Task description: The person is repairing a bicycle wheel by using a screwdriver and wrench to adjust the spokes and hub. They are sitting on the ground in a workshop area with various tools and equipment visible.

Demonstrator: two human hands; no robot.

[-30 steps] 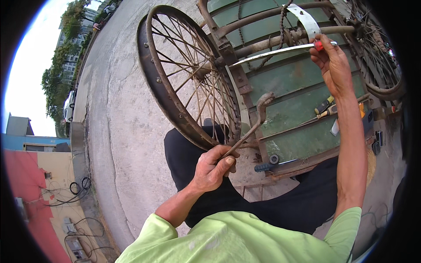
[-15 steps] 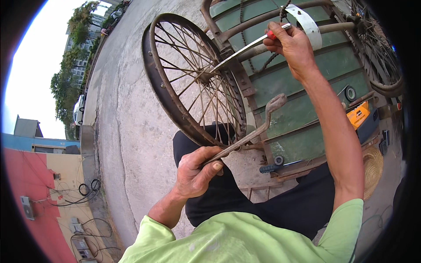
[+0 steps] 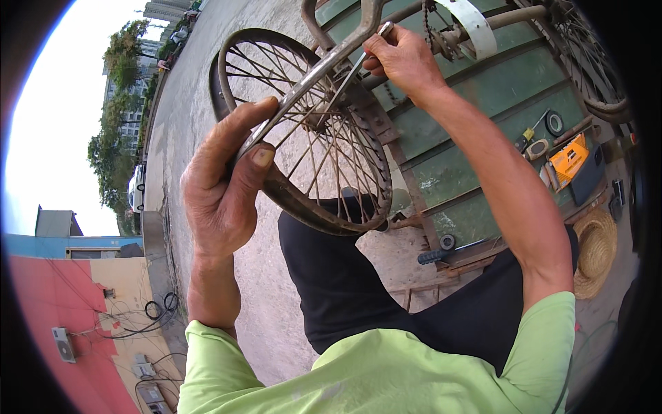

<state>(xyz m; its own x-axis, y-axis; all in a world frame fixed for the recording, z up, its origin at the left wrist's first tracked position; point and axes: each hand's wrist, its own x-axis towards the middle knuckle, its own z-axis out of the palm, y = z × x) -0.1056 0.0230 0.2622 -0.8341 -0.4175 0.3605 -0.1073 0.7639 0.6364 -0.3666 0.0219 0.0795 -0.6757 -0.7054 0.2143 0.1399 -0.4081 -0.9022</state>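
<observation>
My left hand is raised close to me, its thumb and fingers closed on a long metal bar with a bent upper end. That bar slants up and to the right, crossing in front of the spoked wheel, and its tip runs out at the top edge. In my right hand, closed around its handle, is a screwdriver with a long shiny shaft. The shaft points down and left toward the wheel's hub; whether its tip touches anything I cannot tell. A toothed rim or tyre edge shows on the wheel's right side.
Right of the wheel stands a green slatted cart bed with a rusty frame, chain and white curved guard. On it lie a yellow box, a small black wheel and a blue-handled tool. A straw hat lies at right.
My left hand has risen up and left, bringing the bar nearer to me and over the wheel. My right hand has shifted left with the screwdriver, and the view has moved slightly.
</observation>
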